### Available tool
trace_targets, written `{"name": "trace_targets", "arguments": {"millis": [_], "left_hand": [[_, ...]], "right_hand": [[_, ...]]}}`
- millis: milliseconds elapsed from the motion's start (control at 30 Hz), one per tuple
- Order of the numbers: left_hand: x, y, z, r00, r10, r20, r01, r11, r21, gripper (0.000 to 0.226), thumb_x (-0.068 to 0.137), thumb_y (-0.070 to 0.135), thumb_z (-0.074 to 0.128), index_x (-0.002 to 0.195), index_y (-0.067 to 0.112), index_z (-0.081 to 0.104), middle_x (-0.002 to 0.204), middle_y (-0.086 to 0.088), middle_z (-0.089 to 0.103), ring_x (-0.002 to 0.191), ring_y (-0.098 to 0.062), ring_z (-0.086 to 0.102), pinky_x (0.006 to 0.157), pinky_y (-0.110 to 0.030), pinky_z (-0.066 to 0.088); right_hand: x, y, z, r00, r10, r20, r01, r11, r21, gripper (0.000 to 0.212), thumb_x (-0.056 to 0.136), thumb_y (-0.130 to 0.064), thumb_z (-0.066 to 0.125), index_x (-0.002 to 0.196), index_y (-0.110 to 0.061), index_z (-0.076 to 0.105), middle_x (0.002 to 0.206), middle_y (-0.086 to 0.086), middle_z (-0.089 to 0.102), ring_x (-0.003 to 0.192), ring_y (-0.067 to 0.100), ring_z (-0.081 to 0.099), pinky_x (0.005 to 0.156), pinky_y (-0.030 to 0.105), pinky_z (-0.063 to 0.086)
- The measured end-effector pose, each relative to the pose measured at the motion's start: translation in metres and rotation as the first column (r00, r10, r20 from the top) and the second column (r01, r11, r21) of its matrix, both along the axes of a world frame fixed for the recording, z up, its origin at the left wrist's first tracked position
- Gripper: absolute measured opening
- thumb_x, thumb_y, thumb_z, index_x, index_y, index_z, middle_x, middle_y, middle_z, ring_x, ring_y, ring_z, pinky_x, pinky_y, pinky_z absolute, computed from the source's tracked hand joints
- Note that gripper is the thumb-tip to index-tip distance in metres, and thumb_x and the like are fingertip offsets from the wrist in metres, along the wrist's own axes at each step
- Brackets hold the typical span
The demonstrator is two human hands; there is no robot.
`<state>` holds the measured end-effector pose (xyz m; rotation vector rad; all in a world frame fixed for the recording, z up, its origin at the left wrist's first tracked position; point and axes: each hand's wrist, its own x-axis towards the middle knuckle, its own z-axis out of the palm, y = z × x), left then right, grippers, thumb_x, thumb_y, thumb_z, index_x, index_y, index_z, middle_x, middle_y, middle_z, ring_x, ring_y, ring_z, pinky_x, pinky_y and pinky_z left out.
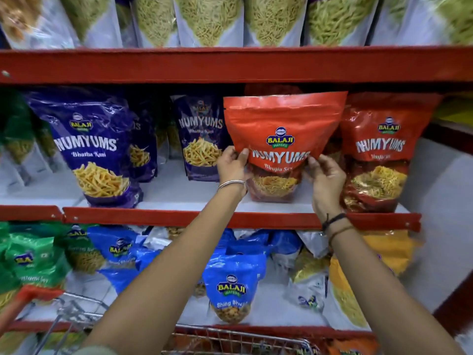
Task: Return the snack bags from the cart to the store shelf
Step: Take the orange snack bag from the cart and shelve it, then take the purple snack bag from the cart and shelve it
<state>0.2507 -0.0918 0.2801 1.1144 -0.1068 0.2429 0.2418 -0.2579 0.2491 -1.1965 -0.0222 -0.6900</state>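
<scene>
A red Numyums Bhujia Sev bag [281, 129] stands upright on the white middle shelf [194, 193], its base resting on the shelf board. My left hand [231, 169] grips its left edge and my right hand [326, 180] grips its right edge, thumbs on the front. A matching red bag [381, 149] stands just to its right. The wire cart [230, 339] shows at the bottom edge, with an orange bag [350, 348] partly visible inside it.
Purple Numyums bags [94, 147] stand left of my hands on the same shelf. Red shelf rails [179, 217] run across. The top shelf holds pale sev bags [210, 19]; the lower one holds blue [231, 285], green [30, 257] and yellow bags. The cart's red handle [35, 293] is at lower left.
</scene>
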Motion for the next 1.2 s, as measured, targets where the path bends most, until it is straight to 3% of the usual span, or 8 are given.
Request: {"name": "trace_targets", "arguments": {"millis": [100,233,300,433,667,833,1033,1200], "left_hand": [[0.030,-0.009,0.001,0.998,0.045,-0.036,-0.043,0.998,0.050,0.022,0.086,0.005,0.051,0.070,0.019,0.055,0.080,-0.006,0.062,0.080,-0.024,0.057,0.080,-0.049,0.050],[0.060,-0.006,-0.002,0.994,0.100,-0.042,-0.087,0.965,0.248,0.012,0.089,0.025,0.050,0.080,0.018,0.057,0.093,-0.011,0.059,0.089,-0.026,0.057,0.086,-0.042,0.051],[0.054,-0.003,-0.009,0.995,0.099,-0.018,-0.084,0.915,0.394,0.031,0.092,0.030,0.044,0.103,0.004,0.055,0.098,-0.013,0.060,0.092,-0.025,0.057,0.088,-0.028,0.049],[0.031,0.004,-0.035,0.960,-0.115,-0.254,0.247,0.772,0.586,0.057,0.090,0.053,0.020,0.139,0.025,0.026,0.148,-0.006,0.034,0.135,-0.030,0.035,0.105,-0.048,0.035],[0.011,0.019,-0.039,0.932,-0.228,-0.281,0.357,0.704,0.614,0.062,0.087,0.058,0.005,0.142,0.031,0.016,0.153,-0.004,0.026,0.138,-0.029,0.029,0.111,-0.052,0.029],[-0.014,0.029,-0.040,0.953,-0.225,-0.204,0.303,0.665,0.683,0.064,0.088,0.055,0.006,0.140,0.025,0.029,0.146,-0.008,0.039,0.132,-0.028,0.040,0.102,-0.037,0.033],[-0.034,0.048,-0.056,0.985,-0.169,-0.021,0.126,0.642,0.756,0.059,0.088,0.057,0.022,0.131,0.024,0.044,0.137,-0.003,0.050,0.125,-0.017,0.046,0.110,-0.037,0.034],[-0.119,0.102,-0.100,0.982,-0.135,0.131,0.015,0.750,0.661,0.040,0.087,0.042,0.042,0.119,0.022,0.054,0.124,0.005,0.059,0.119,-0.001,0.050,0.101,-0.013,0.037]], "right_hand": [[0.027,-0.004,-0.001,0.998,-0.010,-0.065,0.011,1.000,0.015,0.021,0.088,-0.003,0.053,0.077,-0.021,0.057,0.060,-0.020,0.067,0.062,-0.005,0.061,0.058,0.015,0.055],[0.047,-0.008,0.005,0.989,0.009,-0.147,-0.015,0.999,-0.040,0.014,0.093,-0.012,0.048,0.101,-0.014,0.059,0.092,-0.006,0.061,0.087,0.008,0.057,0.071,0.021,0.056],[0.049,-0.013,-0.001,0.970,-0.030,-0.242,-0.012,0.985,-0.170,0.032,0.094,-0.025,0.046,0.120,-0.009,0.054,0.109,0.003,0.059,0.102,0.017,0.055,0.086,0.030,0.048],[0.036,-0.014,-0.020,0.847,-0.014,-0.532,-0.216,0.905,-0.367,0.078,0.080,-0.072,0.030,0.127,-0.014,0.050,0.132,0.006,0.053,0.122,0.027,0.049,0.106,0.046,0.037],[-0.001,-0.014,-0.028,0.881,-0.050,-0.470,-0.174,0.891,-0.420,0.063,0.090,-0.058,0.021,0.137,-0.019,0.039,0.146,0.009,0.042,0.134,0.028,0.037,0.109,0.040,0.028],[-0.028,-0.019,-0.031,0.886,-0.023,-0.463,-0.240,0.832,-0.500,0.084,0.073,-0.081,0.020,0.119,-0.023,0.059,0.134,0.018,0.054,0.123,0.031,0.051,0.108,0.050,0.037],[-0.067,0.006,-0.041,0.940,-0.107,-0.323,-0.101,0.819,-0.565,0.046,0.094,-0.044,0.033,0.121,-0.014,0.056,0.129,0.009,0.057,0.112,0.014,0.049,0.093,0.025,0.033],[-0.137,0.049,-0.103,0.963,-0.033,-0.268,-0.105,0.868,-0.485,0.028,0.092,-0.030,0.048,0.113,-0.015,0.060,0.110,-0.005,0.062,0.101,-0.004,0.057,0.083,0.004,0.041]]}}
